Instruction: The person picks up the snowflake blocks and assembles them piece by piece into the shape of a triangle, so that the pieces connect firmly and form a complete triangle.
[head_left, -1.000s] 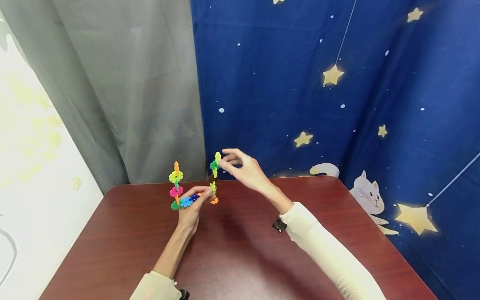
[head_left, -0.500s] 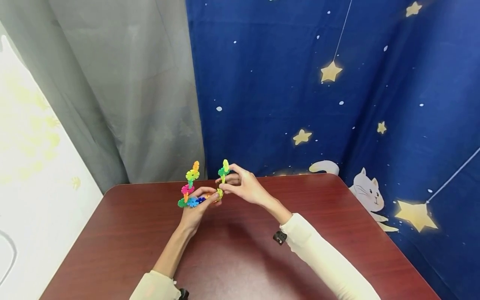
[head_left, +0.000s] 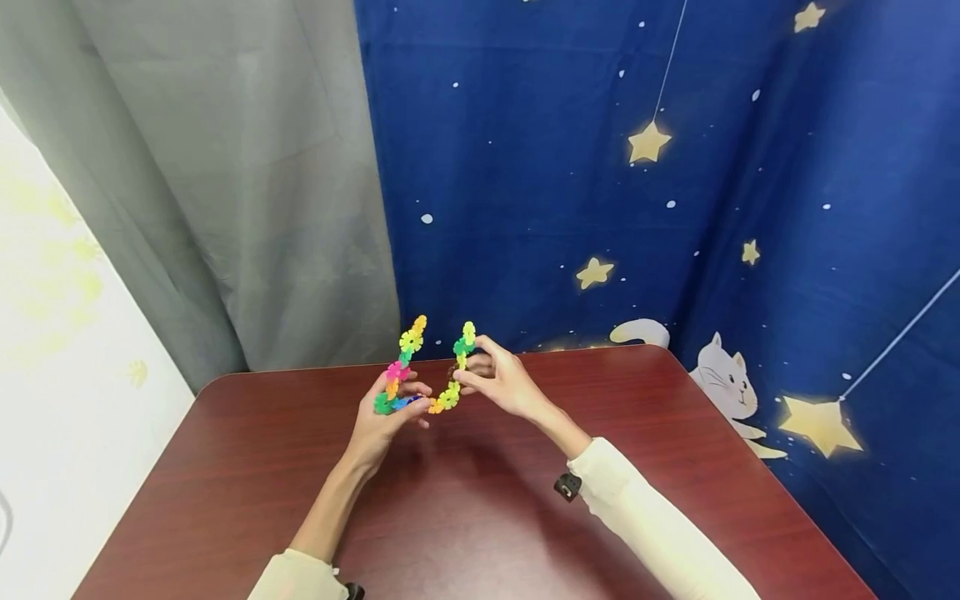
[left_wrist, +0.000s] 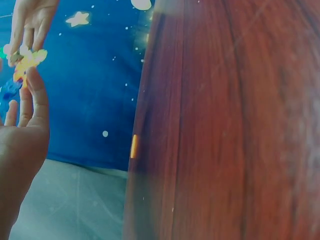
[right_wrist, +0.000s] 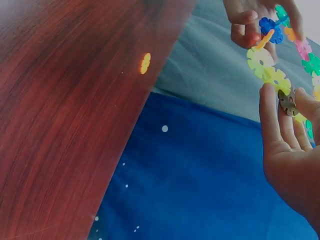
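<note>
A U-shaped chain of interlocking flower discs (head_left: 411, 340) in green, pink, orange, blue and yellow is held up over the far part of the table. My left hand (head_left: 372, 429) grips its lower left stretch, the thumb lying along the blue discs (right_wrist: 270, 30). On the right arm of the U, my right hand (head_left: 510, 385) pinches a brown disc (right_wrist: 288, 102) between thumb and fingers. Yellow-green discs (right_wrist: 276, 80) show between the two hands. Both upper ends of the chain stand free and apart, an orange disc topping the left one and a yellow disc (head_left: 469, 331) the right.
The dark red wooden table (head_left: 480, 533) has its far edge just behind the hands. A loose orange disc (right_wrist: 145, 63) lies near that edge in the right wrist view. Behind hang a grey curtain (head_left: 300, 208) and a blue star-patterned curtain (head_left: 525, 208).
The chain has shifted right and its left arm now leans right. My right hand has come down from the chain's top to pinch the brown disc. My left hand's grip has moved toward the blue discs.
</note>
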